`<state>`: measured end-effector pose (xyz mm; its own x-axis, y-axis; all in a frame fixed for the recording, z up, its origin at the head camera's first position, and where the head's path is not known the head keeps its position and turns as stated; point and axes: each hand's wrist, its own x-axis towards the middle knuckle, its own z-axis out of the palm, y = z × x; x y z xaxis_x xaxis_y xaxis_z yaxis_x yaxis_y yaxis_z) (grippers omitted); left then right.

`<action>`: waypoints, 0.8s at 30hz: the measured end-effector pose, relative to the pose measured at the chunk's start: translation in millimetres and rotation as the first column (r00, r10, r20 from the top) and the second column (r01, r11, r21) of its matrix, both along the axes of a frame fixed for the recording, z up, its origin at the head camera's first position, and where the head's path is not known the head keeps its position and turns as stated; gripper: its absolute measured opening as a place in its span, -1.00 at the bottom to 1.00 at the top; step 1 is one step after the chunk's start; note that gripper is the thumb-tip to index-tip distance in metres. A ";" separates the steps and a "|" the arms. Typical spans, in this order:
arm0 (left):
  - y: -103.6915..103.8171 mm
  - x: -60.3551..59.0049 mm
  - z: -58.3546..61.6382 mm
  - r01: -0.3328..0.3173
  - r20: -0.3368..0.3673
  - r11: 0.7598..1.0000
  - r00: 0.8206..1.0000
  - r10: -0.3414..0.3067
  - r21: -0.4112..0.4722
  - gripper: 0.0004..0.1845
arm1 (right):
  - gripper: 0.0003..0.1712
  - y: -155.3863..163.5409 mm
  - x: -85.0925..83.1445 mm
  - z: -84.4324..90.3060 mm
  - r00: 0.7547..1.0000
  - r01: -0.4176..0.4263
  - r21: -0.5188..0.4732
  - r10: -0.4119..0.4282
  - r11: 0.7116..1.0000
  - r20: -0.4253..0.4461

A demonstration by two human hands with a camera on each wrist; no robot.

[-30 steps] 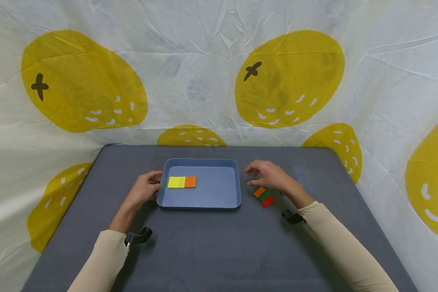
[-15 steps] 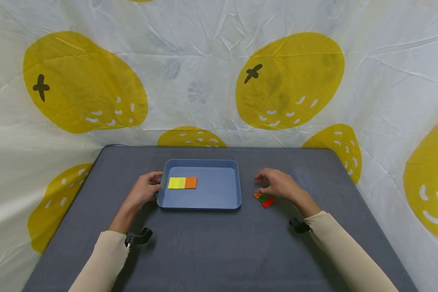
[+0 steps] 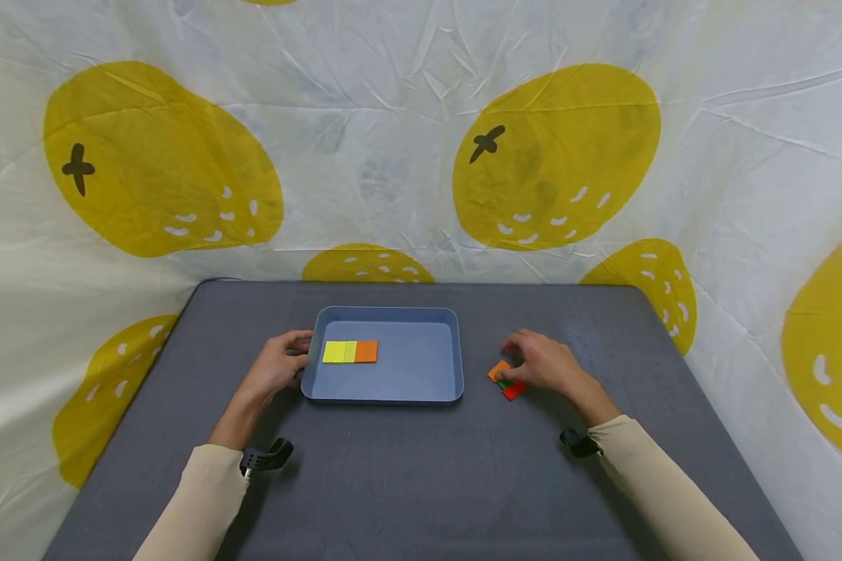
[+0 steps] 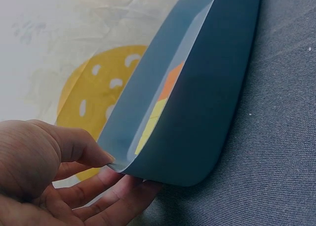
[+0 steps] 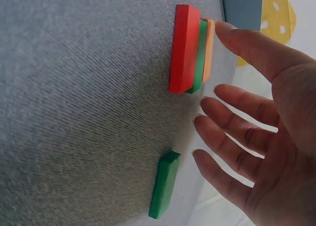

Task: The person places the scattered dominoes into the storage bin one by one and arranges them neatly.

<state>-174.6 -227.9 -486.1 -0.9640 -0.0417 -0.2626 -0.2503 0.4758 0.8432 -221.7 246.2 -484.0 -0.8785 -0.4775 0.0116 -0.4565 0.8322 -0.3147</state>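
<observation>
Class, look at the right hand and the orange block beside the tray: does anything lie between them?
Nothing visible does. The right hand hovers open over the orange block, which lies against the green block and red block.

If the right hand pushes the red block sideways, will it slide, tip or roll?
The red block lies flat on the grey cloth, so it would probably slide, not roll. The cloth's weave looks rough and may drag on it. The green block beside it looks so close that it would likely move too.
</observation>
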 end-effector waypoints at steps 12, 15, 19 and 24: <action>2.2 1.5 1.7 -0.002 -0.004 1.000 1.000 0.002 0.001 -0.41 | -0.42 -3.5 4.0 -4.6 1.000 0.020 0.017 -0.020 1.000 0.005; 1.9 1.2 2.1 -0.005 -0.005 1.000 1.000 0.005 -0.002 -0.41 | -0.43 -6.1 4.8 -4.4 1.000 0.013 0.020 -0.013 1.000 0.007; 1.3 1.1 1.9 -0.001 -0.008 1.000 1.000 0.001 -0.005 -0.41 | -0.47 -9.1 4.6 -4.5 1.000 -0.020 0.021 0.020 1.000 -0.003; 1.6 0.6 1.0 0.002 -0.010 1.000 1.000 -0.002 -0.008 -0.41 | -0.50 -10.7 4.1 -5.1 0.999 -0.037 0.030 0.037 0.999 0.001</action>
<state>-174.0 -226.3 -485.1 -0.9666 -0.0414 -0.2528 -0.2408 0.4831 0.8418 -217.6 235.5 -489.1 -0.8602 -0.5099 -0.0040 -0.4870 0.8238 -0.2902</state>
